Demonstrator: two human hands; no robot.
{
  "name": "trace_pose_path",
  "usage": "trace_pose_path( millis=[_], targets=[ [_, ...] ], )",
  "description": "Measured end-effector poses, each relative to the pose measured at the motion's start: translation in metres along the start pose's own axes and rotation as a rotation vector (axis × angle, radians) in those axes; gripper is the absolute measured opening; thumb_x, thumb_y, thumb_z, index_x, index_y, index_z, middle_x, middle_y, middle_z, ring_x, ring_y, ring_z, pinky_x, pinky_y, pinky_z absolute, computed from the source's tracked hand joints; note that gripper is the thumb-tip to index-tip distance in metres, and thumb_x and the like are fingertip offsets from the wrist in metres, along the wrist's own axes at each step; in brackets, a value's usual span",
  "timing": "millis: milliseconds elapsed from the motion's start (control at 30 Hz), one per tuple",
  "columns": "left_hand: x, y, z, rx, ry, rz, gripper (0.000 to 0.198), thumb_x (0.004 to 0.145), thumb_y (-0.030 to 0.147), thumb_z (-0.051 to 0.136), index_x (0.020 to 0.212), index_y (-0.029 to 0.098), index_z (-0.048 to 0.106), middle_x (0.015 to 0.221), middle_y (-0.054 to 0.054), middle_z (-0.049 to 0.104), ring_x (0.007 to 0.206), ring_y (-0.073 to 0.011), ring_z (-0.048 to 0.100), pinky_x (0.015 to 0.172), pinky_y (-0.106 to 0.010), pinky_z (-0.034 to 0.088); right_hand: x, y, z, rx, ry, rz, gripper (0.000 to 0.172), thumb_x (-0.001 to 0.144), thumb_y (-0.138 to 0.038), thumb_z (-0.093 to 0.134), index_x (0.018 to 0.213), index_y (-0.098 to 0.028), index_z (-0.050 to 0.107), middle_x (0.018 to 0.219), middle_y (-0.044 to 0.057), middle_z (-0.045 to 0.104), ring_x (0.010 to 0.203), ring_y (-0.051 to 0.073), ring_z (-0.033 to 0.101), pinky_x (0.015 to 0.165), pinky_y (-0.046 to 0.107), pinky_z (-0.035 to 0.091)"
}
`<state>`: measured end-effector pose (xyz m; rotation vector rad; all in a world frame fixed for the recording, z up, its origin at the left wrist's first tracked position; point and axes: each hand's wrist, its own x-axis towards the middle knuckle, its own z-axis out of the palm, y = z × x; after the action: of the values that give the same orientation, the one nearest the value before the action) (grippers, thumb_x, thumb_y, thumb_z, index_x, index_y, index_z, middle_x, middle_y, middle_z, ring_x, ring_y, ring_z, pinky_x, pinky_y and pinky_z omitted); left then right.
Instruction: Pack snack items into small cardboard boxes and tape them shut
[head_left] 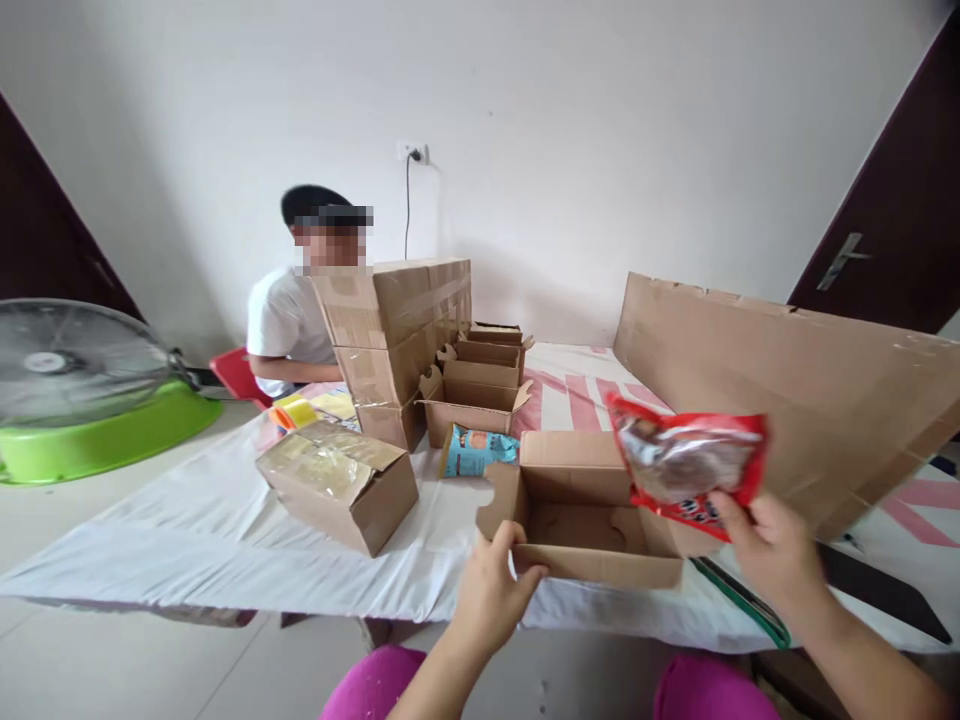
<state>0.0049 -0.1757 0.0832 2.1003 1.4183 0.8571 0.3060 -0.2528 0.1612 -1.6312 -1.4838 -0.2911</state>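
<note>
An open cardboard box (600, 568) stands at the table's near edge, its inside bare where I can see it. My left hand (495, 580) grips the box's near left corner, fingers over the rim and thumb on the front wall. In my right hand (776, 545) is a red snack packet (686, 465) with a see-through middle, pinched at its lower right corner. The packet hangs tilted above the right side of the box and hides part of it. Just behind the box's left flap lies a blue snack packet (480, 452) on the cloth.
Stacked taped boxes (397, 330) rise behind, with several open boxes (472, 400) in a row beside them. A taped box (337, 480) sits left, a large cardboard sheet (780, 370) right. Across the table a person (292, 320) sits. A black phone-like slab (885, 590) lies right.
</note>
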Motion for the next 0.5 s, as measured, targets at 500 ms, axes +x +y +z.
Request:
trace_pose_path(
  millis=[500],
  targets=[
    [-0.024, -0.026, 0.009, 0.226, 0.733, 0.333, 0.028, 0.081, 0.021, 0.057, 0.109, 0.022, 0.056, 0.133, -0.013, 0.045, 0.129, -0.0312, 0.041, 0.106, -0.051, 0.035, -0.079, 0.050, 0.052, 0.104, -0.506, -0.088, 0.032, 0.078, -0.017, 0.052, 0.102, -0.026, 0.070, 0.100, 0.006, 0.071, 0.093, 0.023, 0.066, 0.086, 0.035, 0.053]
  ],
)
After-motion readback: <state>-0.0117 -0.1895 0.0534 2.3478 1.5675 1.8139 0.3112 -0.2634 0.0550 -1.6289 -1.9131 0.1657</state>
